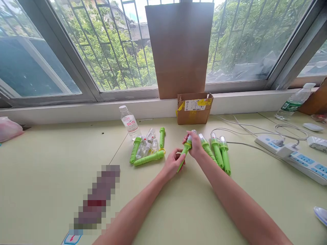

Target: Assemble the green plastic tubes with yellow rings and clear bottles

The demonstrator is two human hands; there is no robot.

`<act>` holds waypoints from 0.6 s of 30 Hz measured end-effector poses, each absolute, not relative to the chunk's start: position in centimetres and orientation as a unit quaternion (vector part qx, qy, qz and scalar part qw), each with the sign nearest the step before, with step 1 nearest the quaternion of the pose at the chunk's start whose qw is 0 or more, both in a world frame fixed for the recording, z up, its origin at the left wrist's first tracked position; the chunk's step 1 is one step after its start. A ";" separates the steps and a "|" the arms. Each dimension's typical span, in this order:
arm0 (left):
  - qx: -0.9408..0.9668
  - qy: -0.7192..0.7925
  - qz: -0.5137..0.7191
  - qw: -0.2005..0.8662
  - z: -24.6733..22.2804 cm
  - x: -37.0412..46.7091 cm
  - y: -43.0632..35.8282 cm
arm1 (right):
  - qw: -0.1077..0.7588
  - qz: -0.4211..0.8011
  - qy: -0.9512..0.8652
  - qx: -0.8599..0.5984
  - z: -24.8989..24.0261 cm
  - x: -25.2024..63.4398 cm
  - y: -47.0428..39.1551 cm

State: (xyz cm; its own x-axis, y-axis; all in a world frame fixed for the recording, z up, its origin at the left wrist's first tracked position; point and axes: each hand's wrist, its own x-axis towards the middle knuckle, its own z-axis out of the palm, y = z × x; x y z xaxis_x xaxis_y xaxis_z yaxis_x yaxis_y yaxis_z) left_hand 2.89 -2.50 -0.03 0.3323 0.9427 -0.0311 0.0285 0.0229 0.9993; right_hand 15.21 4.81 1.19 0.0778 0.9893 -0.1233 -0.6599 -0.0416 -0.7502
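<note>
One green stick [188, 145] is in both hands, near the middle of the table [194, 200]. It has a bright green handle, a wider green collar and a clear top partly covered by fingers; it slants, top end away and to the right. The left hand [174, 161] is closed round the handle, fingers curled; the right hand [195, 144] is wrapped round the top. Both forearms reach in from the near side, drawing together at the stick. Just right of the hands lie three more sticks [216, 151], clear tops pointing away. To the left, three loose handles [149, 158] lie around several clear covers [141, 149], too jumbled to count, and one yellow ring [163, 150]. Beyond are one bottle [130, 124] and one carton [192, 117]; far right, a second bottle [293, 103] and a long power strip [306, 165].
</note>
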 end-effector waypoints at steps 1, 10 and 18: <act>0.588 0.433 0.413 0.544 -0.1 3.0 -2.6 | 0.648 0.634 -0.245 -0.344 1.3 15.2 4.7; 0.652 0.459 0.448 0.404 0.1 3.2 -3.1 | 0.678 0.592 -0.275 -0.337 3.6 14.2 3.5; 0.618 0.423 0.412 0.519 0.1 3.0 -2.6 | 0.647 0.639 -0.281 -0.306 3.5 14.7 3.7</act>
